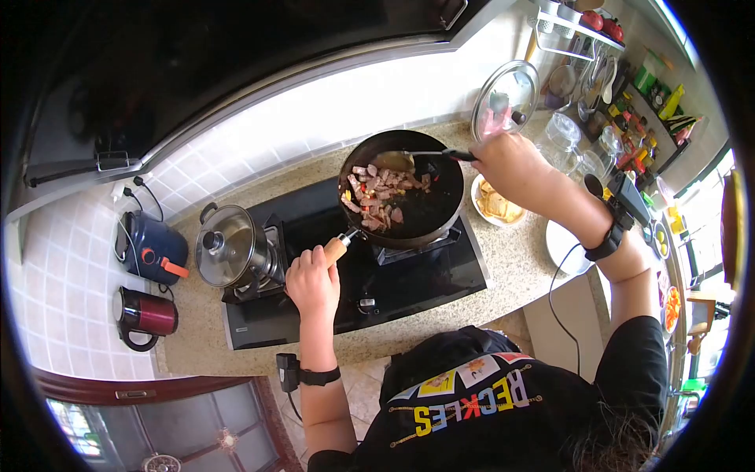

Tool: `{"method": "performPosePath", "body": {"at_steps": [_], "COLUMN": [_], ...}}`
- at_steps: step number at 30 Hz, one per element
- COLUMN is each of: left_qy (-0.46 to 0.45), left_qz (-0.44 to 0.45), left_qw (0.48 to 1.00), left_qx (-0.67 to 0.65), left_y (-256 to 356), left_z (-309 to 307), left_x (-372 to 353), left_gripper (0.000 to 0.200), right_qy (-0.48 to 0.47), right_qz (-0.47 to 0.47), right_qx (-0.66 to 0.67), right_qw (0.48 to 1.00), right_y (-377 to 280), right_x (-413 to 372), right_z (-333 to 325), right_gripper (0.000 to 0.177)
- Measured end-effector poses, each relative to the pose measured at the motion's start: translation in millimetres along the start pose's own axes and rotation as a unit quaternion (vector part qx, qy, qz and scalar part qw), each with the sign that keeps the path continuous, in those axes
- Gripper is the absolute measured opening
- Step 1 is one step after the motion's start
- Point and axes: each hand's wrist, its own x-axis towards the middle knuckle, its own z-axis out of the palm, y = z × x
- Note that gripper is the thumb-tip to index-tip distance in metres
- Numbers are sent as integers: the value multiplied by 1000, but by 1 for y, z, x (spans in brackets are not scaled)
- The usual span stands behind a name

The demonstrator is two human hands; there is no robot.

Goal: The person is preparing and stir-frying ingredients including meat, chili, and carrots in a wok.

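A black wok sits over the right burner of the black gas stove. Pieces of sliced meat with bits of red and yellow lie in its left half. My left hand is wrapped round the wok's wooden handle. My right hand grips the dark handle of a metal spatula. The spatula's head reaches into the wok, touching or just above the meat at the far side; its edge is partly hidden.
A lidded steel pot stands on the left burner. Farther left are a dark blue appliance and a red kettle. Right of the wok are a bowl of pale slices, a white plate and a leaning glass lid.
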Motion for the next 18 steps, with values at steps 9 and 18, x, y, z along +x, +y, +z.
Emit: {"method": "performPosePath", "body": {"at_steps": [9,18], "left_qy": [2,-13], "left_qz": [4,-7], "left_qw": [1000,1000], "left_qx": [11,4], "left_y": [1,4], "left_z": [1,0], "left_x": [2,2], "left_gripper": [32,34], "right_qy": [55,154], "right_qz": [-135,-87], "right_qx": [91,117], "right_qw": [985,977], "right_y": [28,23], "right_x": [1,-10], "right_z": [75,60], "right_gripper": [35,40]}}
